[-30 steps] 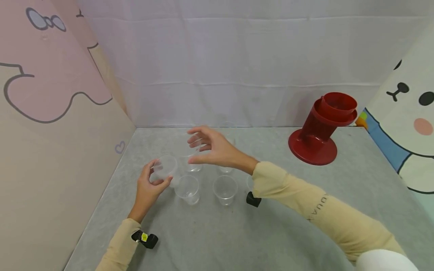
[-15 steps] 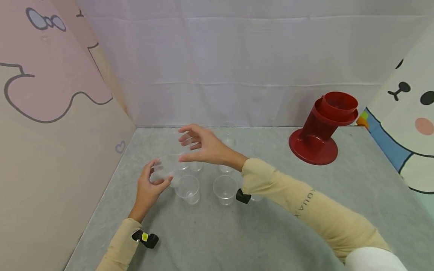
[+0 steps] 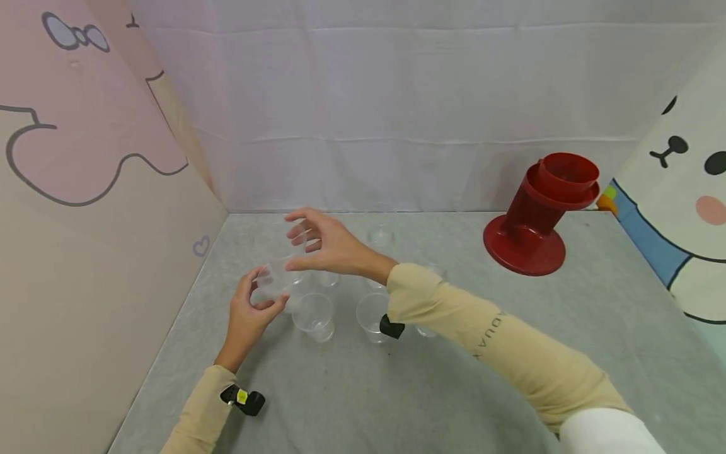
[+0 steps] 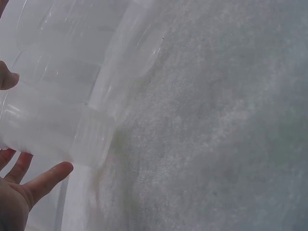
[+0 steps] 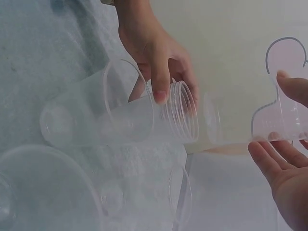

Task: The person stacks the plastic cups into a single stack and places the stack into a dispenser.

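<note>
From the head camera, the left hand [image 3: 249, 312] grips a stack of clear cups [image 3: 276, 282] lying on its side, thumb and fingers curled round its open end, at about ten o'clock from the middle of the grey table [image 3: 454, 378]. The right hand [image 3: 323, 246] holds a single clear cup [image 3: 283, 243] in its fingertips just above and beyond the stack, at one o'clock from the left hand; the cup is faint against the cloth. More clear cups stand upright on the table: one [image 3: 314, 317] just at three o'clock of the left hand, another [image 3: 371, 315] partly behind the right sleeve. A red stand [image 3: 539, 214] sits well apart at two o'clock near the back wall.

From the left wrist camera, the stack of cups fills the left side, ribbed rim near the middle, with a thumb tip above it and fingers [image 4: 43, 178] below; the table lies to the right.

From the right wrist camera, the left hand [image 5: 156, 57] clamps the stack [image 5: 159, 118] near its ribbed rims, mouth turned toward the right hand [image 5: 288, 178]. The right fingers pinch the single cup [image 5: 255, 120], its base facing the stack's mouth and just apart from it. Other cups lie below at six o'clock.
</note>
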Available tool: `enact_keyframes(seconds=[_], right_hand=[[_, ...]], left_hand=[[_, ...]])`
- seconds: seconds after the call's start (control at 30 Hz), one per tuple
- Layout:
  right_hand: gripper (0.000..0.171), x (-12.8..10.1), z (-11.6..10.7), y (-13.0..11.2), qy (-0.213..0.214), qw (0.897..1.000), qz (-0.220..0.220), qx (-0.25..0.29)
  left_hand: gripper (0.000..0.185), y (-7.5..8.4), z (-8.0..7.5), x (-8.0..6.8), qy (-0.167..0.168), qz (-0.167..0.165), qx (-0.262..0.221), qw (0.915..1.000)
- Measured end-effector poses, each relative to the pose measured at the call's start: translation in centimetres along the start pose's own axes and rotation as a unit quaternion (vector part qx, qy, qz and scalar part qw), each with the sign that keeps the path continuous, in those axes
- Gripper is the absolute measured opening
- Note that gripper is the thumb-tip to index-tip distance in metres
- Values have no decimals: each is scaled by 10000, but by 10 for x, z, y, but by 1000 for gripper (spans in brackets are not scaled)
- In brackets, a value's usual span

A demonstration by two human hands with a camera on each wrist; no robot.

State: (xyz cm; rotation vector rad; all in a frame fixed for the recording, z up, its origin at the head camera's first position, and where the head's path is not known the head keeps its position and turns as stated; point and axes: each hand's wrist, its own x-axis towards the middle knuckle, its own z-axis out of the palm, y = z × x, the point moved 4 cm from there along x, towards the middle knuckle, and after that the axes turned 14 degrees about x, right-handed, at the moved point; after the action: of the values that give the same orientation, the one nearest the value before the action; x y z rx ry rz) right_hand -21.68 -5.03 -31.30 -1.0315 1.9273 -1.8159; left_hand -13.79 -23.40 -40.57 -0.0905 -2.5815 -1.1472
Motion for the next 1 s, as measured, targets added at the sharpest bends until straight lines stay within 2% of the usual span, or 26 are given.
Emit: enact_keyframes(seconds=[0.37, 0.6, 1.0], right_hand=[[74, 11, 9, 4, -135, 9999, 35, -96], [70, 17, 16, 9, -233, 9997, 22, -101], [72, 22, 25, 25, -272, 9972, 355, -601]], left_hand=[[66, -1, -1, -1, -54, -99, 39, 9999], [67, -1, 0, 1, -63, -190, 82, 9998], [66, -5, -1, 3, -64, -174, 5, 9998]])
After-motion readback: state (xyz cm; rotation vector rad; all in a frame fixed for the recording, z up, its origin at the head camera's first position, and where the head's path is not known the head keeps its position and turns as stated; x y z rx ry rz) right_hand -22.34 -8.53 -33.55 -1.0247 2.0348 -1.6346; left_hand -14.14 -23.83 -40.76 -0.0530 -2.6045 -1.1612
